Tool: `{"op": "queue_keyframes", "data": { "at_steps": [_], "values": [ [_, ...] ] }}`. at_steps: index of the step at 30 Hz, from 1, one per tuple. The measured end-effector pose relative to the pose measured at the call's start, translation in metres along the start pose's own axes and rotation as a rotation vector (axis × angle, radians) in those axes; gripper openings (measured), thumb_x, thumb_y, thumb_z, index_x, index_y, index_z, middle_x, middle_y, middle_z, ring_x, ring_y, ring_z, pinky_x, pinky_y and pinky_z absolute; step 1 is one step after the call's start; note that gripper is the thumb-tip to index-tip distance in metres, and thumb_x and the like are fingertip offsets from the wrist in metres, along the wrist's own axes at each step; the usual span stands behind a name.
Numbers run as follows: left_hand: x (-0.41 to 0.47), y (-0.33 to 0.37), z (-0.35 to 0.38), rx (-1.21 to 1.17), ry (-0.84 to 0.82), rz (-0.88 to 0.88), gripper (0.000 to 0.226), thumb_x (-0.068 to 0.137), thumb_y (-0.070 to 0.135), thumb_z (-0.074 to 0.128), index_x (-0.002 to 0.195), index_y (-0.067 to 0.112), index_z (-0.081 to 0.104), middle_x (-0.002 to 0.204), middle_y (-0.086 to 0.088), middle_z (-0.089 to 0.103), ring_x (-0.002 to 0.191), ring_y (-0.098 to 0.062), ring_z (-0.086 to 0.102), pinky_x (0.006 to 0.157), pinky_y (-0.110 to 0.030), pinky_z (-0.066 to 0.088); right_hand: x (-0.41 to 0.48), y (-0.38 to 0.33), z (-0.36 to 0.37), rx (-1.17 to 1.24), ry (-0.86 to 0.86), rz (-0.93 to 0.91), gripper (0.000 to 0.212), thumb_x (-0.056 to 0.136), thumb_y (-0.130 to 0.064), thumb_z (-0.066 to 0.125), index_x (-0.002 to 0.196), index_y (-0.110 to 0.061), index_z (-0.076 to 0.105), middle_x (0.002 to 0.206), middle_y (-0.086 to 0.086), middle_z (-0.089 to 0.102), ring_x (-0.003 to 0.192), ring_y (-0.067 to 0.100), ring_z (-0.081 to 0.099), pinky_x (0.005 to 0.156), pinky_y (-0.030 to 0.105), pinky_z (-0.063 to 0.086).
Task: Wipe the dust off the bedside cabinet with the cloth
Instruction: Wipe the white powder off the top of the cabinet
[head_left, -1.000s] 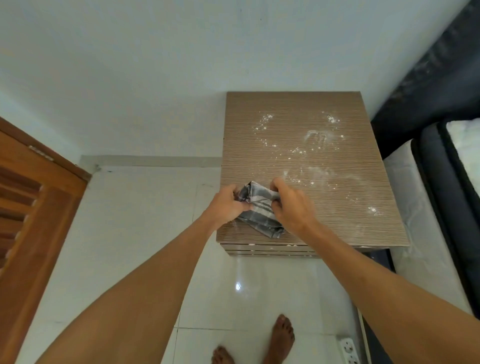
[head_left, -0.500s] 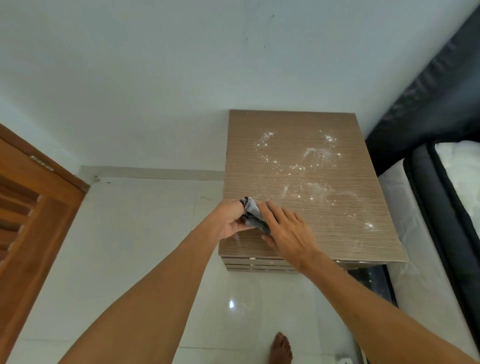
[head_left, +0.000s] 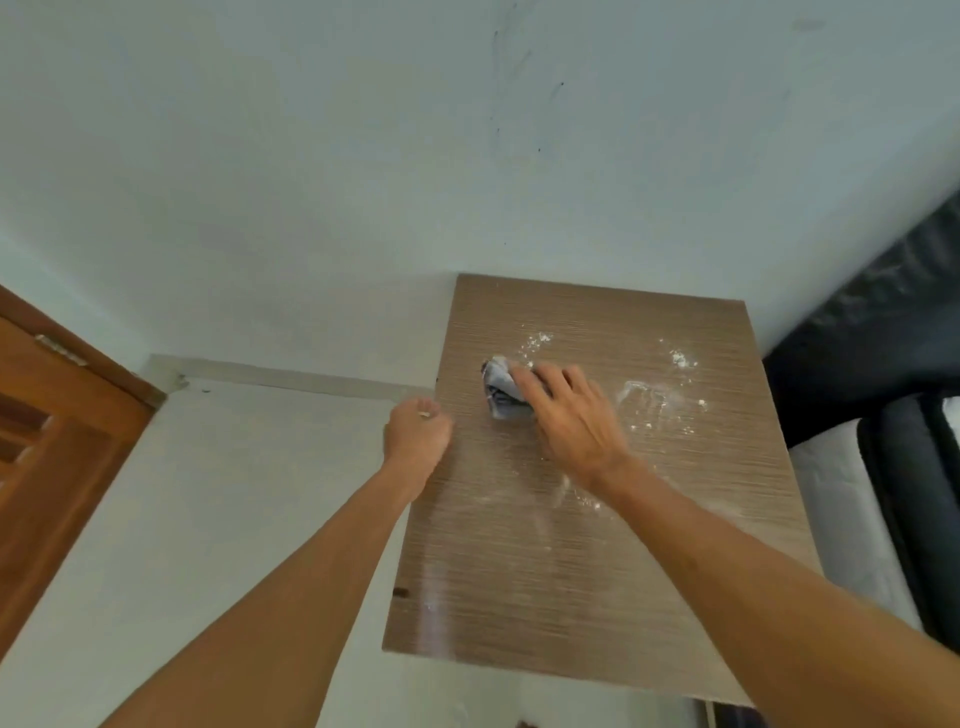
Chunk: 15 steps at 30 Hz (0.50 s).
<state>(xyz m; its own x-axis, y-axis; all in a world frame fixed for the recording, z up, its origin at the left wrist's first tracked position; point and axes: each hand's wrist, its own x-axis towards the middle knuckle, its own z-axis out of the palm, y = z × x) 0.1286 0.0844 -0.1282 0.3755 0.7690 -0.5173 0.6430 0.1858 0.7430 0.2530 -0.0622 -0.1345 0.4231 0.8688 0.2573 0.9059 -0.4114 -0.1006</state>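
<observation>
We look down on the bedside cabinet (head_left: 597, 545), whose brown striped top stands against the pale wall (head_left: 363, 156) and beside the bed (head_left: 893, 467) on our right. Our right hand (head_left: 569, 415) lies palm down on the far half of the top, its fingers spread flat and pressing on the cloth (head_left: 501, 387), a bunched grey and white piece whose far edge shows beyond the fingertips; we see pressing rather than a closed grasp. Our left hand (head_left: 418, 434) is curled into a loose fist at the left edge of the cabinet, apart from the cloth and holding nothing that we can see. White dust (head_left: 680, 358) remains scattered on the top to the right of the cloth, with a smeared patch near the right hand and fainter streaks running toward the near edge. A wooden door (head_left: 57, 441) stands at the left, and the light tiled floor (head_left: 234, 493) fills the space between door and cabinet.
</observation>
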Motion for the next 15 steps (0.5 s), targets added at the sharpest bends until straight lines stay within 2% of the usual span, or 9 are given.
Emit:
{"op": "queue_keyframes", "data": {
  "at_steps": [2,4,10,12,14,15],
  "values": [
    [0.015,-0.004,0.007,0.193,0.072,0.087,0.031,0.089,0.026,0.062,0.118,0.018,0.057,0.113,-0.007,0.065,0.100,-0.025,0.063,0.089,-0.040,0.053,0.030,0.025,0.010,-0.027,-0.002,-0.004,0.060,0.075,-0.007,0.074,0.131,-0.013,0.052,0.112,0.013,0.059,0.090,0.029,0.056,0.071,0.041,0.055],
    [0.028,-0.009,0.016,0.325,0.073,0.119,0.045,0.091,0.027,0.060,0.133,0.016,0.049,0.126,-0.010,0.059,0.111,-0.028,0.059,0.095,-0.043,0.050,0.058,0.044,0.019,-0.042,-0.041,-0.010,0.067,0.073,-0.009,0.077,0.133,-0.017,0.048,0.113,0.013,0.058,0.092,0.029,0.056,0.074,0.042,0.054],
    [0.044,-0.016,0.031,0.419,0.054,0.104,0.048,0.090,0.036,0.060,0.134,0.024,0.048,0.126,-0.006,0.059,0.112,-0.028,0.058,0.089,-0.047,0.051,0.128,0.087,0.040,-0.099,-0.090,-0.014,0.064,0.085,-0.009,0.062,0.142,-0.024,0.038,0.127,0.017,0.050,0.104,0.034,0.050,0.083,0.046,0.048],
    [0.048,-0.017,0.032,0.425,0.043,0.101,0.049,0.090,0.037,0.059,0.136,0.026,0.047,0.126,-0.006,0.059,0.114,-0.028,0.057,0.091,-0.048,0.050,0.134,0.097,0.049,-0.144,-0.156,-0.031,0.055,0.089,-0.024,0.056,0.141,-0.025,0.038,0.131,0.014,0.047,0.108,0.032,0.047,0.086,0.045,0.043],
    [0.050,-0.017,0.031,0.436,0.028,0.092,0.050,0.090,0.038,0.059,0.137,0.027,0.046,0.126,-0.005,0.059,0.114,-0.028,0.057,0.091,-0.049,0.050,0.132,0.102,0.058,-0.155,-0.163,-0.044,0.045,0.094,-0.042,0.040,0.134,-0.025,0.048,0.127,0.010,0.053,0.106,0.027,0.047,0.085,0.041,0.038],
    [0.050,-0.017,0.031,0.434,0.016,0.084,0.051,0.089,0.039,0.058,0.137,0.027,0.046,0.126,-0.005,0.059,0.113,-0.028,0.057,0.091,-0.050,0.050,0.133,0.102,0.059,-0.111,-0.149,-0.038,0.046,0.096,-0.046,0.032,0.130,-0.024,0.054,0.123,0.008,0.057,0.104,0.025,0.048,0.084,0.039,0.037]
  ]
}}
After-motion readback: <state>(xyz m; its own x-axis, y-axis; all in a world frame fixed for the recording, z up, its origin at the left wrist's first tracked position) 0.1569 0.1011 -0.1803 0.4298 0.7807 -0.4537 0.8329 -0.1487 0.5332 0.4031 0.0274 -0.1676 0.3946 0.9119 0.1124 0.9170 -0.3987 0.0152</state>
